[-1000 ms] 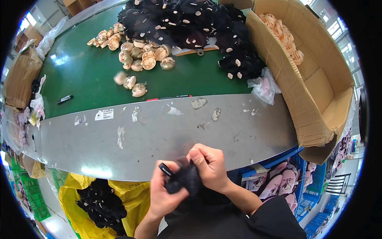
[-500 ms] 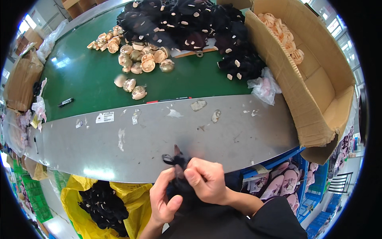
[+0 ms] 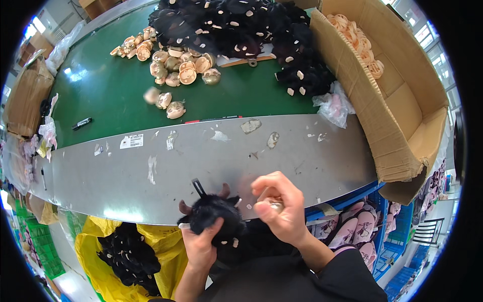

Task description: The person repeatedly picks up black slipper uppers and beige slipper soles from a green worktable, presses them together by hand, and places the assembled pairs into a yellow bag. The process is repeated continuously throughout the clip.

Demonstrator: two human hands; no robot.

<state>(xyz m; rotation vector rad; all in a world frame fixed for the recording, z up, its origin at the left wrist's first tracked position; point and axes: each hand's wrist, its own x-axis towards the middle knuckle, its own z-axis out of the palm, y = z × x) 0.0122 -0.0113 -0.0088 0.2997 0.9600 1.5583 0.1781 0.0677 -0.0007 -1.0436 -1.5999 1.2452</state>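
Note:
My left hand (image 3: 200, 247) grips a black plush bull hood (image 3: 211, 215) at the table's front edge. Brown horns, black ears and a narrow black loop stick out of its top; two pale patches show near its lower side. To the right, apart from the plush, my right hand (image 3: 284, 211) is raised with its fingers curled inward. Something small and pale or shiny shows within those fingers, too blurred to name.
Doll face pieces (image 3: 187, 73) lie on the green mat (image 3: 110, 95), beside a heap of black plush (image 3: 221, 25). A cardboard box (image 3: 372, 100) with peach pieces stands right. A yellow bag (image 3: 171, 251) of black plush hangs below left; crates (image 3: 385, 256) hold pink slippers below right.
The black plush has turned upright and opened into a horned shape in my left hand. My right hand has left it and moved up and to the right.

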